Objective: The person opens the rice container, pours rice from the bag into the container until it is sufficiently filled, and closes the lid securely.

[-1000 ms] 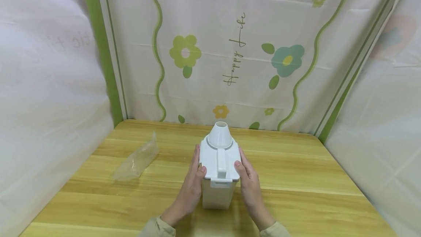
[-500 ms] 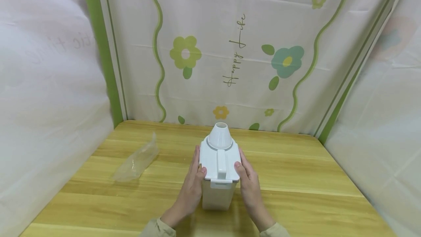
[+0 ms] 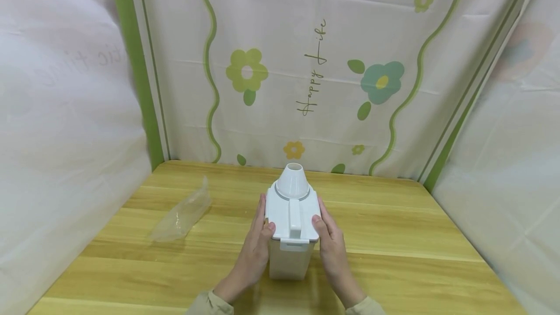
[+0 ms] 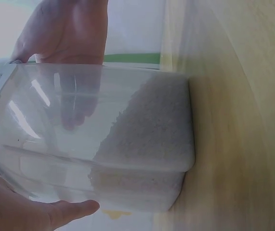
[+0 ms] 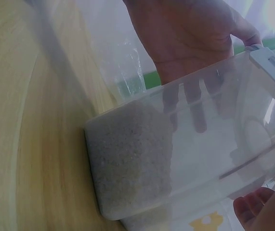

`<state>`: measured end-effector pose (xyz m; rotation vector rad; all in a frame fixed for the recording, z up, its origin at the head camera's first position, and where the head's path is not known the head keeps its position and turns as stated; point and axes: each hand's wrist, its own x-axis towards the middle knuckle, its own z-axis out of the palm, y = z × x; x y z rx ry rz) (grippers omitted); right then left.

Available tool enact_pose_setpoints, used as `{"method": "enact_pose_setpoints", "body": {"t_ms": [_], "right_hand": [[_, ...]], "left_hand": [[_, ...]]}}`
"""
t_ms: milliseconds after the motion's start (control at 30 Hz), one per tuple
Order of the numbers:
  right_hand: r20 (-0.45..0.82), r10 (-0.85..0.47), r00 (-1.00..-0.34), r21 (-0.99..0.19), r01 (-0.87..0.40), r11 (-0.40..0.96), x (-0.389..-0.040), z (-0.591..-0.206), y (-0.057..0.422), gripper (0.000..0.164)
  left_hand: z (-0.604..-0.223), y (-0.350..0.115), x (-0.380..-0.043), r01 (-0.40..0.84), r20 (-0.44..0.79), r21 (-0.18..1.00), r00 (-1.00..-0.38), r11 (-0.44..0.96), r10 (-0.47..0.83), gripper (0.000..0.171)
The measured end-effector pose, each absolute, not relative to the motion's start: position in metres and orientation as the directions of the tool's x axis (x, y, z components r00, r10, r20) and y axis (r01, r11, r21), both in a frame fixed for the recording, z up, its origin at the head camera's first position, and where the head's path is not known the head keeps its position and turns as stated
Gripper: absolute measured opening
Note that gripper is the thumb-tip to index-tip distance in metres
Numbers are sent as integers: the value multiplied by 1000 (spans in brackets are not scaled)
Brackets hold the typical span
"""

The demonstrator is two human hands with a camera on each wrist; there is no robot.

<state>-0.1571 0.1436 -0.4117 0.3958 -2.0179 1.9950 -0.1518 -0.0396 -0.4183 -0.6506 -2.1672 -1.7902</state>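
Note:
A clear plastic rice container (image 3: 289, 262) stands on the table, with white rice-like grains (image 4: 151, 118) in its lower part, heaped at a slope. Its white lid (image 3: 279, 210) carries a raised bar handle (image 3: 294, 215) and a white cone (image 3: 292, 182), narrow end up. My left hand (image 3: 253, 254) holds the left side and my right hand (image 3: 335, 252) the right side, each thumb over the lid's edge. Through the clear wall, the right wrist view shows left-hand fingers (image 5: 195, 106) lying along the far side. A white clip (image 5: 274, 72) sits at the lid's front edge.
A crumpled clear plastic bag (image 3: 181, 218) lies on the wooden table (image 3: 393, 237), left of the container. Patterned white cloth (image 3: 280, 86) hangs behind the table, and more cloth closes off both sides.

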Motion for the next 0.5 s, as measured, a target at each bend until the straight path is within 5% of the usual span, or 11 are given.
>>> {"method": "enact_pose_setpoints", "body": {"t_ms": [500], "right_hand": [[367,33,-930,-930,-366,22,-158,-413,140,50]], "left_hand": [[-419,-38,-151,470,449,875,-877,113,169,62]]}}
